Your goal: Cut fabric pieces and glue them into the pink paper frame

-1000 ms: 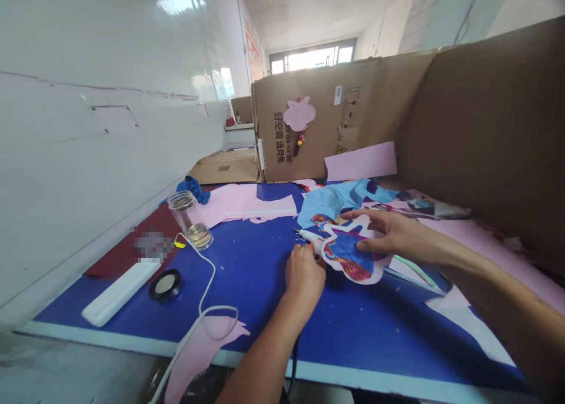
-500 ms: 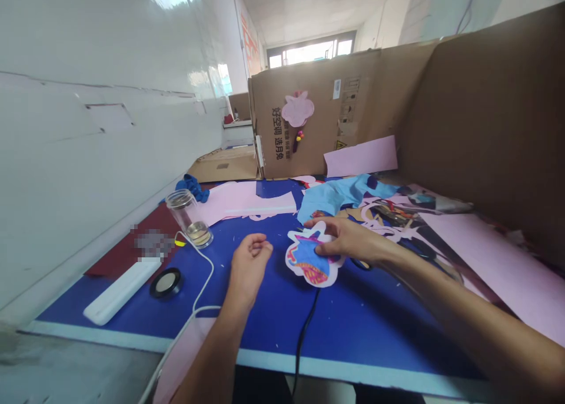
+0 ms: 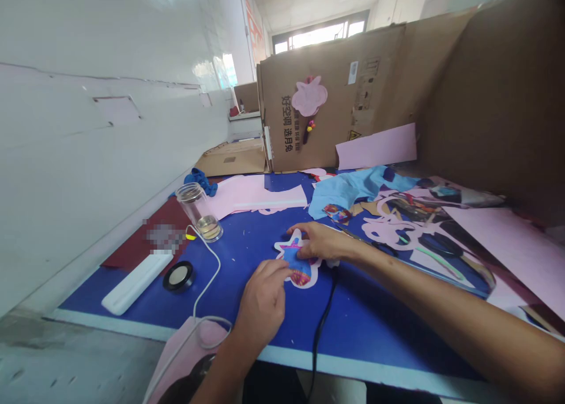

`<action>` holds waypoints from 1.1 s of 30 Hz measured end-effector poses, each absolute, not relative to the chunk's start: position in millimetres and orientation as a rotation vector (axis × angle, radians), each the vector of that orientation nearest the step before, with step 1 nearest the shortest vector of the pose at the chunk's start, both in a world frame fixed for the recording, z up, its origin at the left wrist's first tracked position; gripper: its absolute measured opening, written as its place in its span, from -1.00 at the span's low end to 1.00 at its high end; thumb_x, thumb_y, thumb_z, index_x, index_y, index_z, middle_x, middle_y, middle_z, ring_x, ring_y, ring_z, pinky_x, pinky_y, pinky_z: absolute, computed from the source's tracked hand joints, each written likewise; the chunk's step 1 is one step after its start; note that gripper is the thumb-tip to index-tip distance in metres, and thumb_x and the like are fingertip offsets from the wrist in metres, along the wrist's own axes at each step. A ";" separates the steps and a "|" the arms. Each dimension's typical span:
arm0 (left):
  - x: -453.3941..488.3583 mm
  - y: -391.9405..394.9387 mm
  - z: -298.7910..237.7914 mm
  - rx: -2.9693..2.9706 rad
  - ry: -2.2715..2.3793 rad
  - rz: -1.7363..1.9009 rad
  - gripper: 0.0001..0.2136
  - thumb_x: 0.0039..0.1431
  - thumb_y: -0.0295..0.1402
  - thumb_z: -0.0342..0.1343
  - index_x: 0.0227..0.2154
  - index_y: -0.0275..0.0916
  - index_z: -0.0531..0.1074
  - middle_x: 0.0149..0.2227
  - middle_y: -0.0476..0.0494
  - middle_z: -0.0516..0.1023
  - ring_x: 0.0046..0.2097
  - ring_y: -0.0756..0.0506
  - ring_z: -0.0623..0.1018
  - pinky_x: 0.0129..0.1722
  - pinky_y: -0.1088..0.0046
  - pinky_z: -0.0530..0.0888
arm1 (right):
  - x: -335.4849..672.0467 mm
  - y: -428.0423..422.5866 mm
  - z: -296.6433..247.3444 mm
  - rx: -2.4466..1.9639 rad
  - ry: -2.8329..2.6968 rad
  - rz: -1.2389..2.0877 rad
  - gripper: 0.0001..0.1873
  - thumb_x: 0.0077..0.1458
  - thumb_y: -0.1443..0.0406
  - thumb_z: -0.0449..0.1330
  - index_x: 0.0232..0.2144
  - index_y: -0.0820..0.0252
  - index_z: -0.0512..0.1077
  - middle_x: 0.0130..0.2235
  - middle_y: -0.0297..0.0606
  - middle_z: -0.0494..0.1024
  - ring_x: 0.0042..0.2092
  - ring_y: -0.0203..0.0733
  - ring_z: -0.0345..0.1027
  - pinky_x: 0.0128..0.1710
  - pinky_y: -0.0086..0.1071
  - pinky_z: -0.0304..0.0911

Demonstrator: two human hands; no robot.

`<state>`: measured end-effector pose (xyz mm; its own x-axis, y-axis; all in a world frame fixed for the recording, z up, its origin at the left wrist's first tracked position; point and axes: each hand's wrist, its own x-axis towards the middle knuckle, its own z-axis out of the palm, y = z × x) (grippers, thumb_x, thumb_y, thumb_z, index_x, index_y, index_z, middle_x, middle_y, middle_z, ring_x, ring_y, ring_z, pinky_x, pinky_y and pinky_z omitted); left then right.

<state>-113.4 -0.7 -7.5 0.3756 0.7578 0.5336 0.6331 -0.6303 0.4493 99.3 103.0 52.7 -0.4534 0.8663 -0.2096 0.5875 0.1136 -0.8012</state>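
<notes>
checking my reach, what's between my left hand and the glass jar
In the head view, a white cord runs across the blue tabletop between your left hand and the glass jar.

A white tiled wall (image 3: 97, 33) runs toward a bright window (image 3: 320, 37).

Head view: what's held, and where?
No firm grip: the white-bordered blue paper cutout lies flat, right fingers resting on its top, left fingertips at its lower edge.

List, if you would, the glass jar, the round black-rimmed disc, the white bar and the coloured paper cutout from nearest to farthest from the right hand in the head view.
From the right hand:
1. Coloured paper cutout: under the fingers, touching.
2. Glass jar: left, farther back.
3. Round black-rimmed disc: left, farther forward.
4. White bar: farthest left.
</notes>
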 end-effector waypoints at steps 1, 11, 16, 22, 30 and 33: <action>-113.2 0.1 -8.8 2.488 1.255 1.062 -0.53 0.23 -0.70 -0.05 0.01 -0.17 0.60 0.09 -0.19 0.65 0.13 -0.17 0.57 0.18 0.18 0.53 | 99.1 103.1 51.9 -1.432 -2.100 1.251 -0.28 -0.01 0.44 0.35 0.25 0.18 0.48 -0.27 -0.34 0.66 -0.47 -0.31 0.48 -0.54 -0.54 0.30; -108.2 2.7 -15.3 2.645 1.385 0.721 -0.50 0.30 -0.65 -0.09 0.17 -0.18 0.53 0.27 -0.20 0.59 0.22 -0.23 0.58 0.17 0.08 0.55 | 99.9 108.7 41.0 -1.438 -2.244 1.096 -0.25 -0.03 0.41 0.34 0.27 0.23 0.47 -0.36 -0.34 0.65 -0.46 -0.23 0.51 -0.53 -0.50 0.27; -107.8 3.3 -18.7 2.638 1.388 0.690 -0.51 0.30 -0.64 -0.06 0.14 -0.13 0.56 0.25 -0.13 0.61 0.21 -0.23 0.57 0.15 0.08 0.53 | 96.7 102.8 44.7 -1.540 -2.334 0.934 -0.22 -0.01 0.37 0.33 0.31 0.15 0.45 -0.24 -0.28 0.72 -0.40 -0.21 0.54 -0.48 -0.48 0.24; -104.4 2.9 -14.2 2.666 1.409 0.650 -0.55 0.30 -0.62 -0.02 0.08 -0.12 0.60 0.17 -0.16 0.66 0.11 -0.22 0.60 0.04 0.13 0.55 | 90.0 93.9 51.7 -1.569 -2.375 0.771 -0.17 -0.02 0.34 0.36 0.35 0.15 0.44 0.01 -0.12 0.72 -0.15 -0.05 0.59 -0.31 -0.41 0.28; -104.6 1.4 -15.9 2.647 1.391 0.719 -0.53 0.30 -0.64 -0.03 0.09 -0.11 0.61 0.22 -0.16 0.64 0.13 -0.22 0.60 0.06 0.14 0.55 | 142.2 82.4 70.6 -1.737 -2.204 0.389 -0.54 0.29 0.24 0.23 0.21 0.04 0.56 -0.12 -0.18 0.74 -0.11 0.00 0.60 -0.24 -0.34 0.25; -104.8 1.1 -16.4 2.653 1.398 0.708 -0.53 0.30 -0.64 -0.03 0.09 -0.12 0.62 0.22 -0.16 0.64 0.13 -0.23 0.60 0.06 0.11 0.56 | 167.0 73.2 64.6 -1.833 -2.243 0.534 -0.71 0.35 0.16 0.18 -0.03 -0.01 0.68 -0.29 -0.22 0.70 -0.27 -0.04 0.57 -0.31 -0.33 0.23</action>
<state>-104.8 1.1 -16.4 0.4830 0.7947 0.3678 0.7668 -0.5866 0.2606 167.0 73.2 64.6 -0.2135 0.9740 -0.0755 0.9034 0.1675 -0.3946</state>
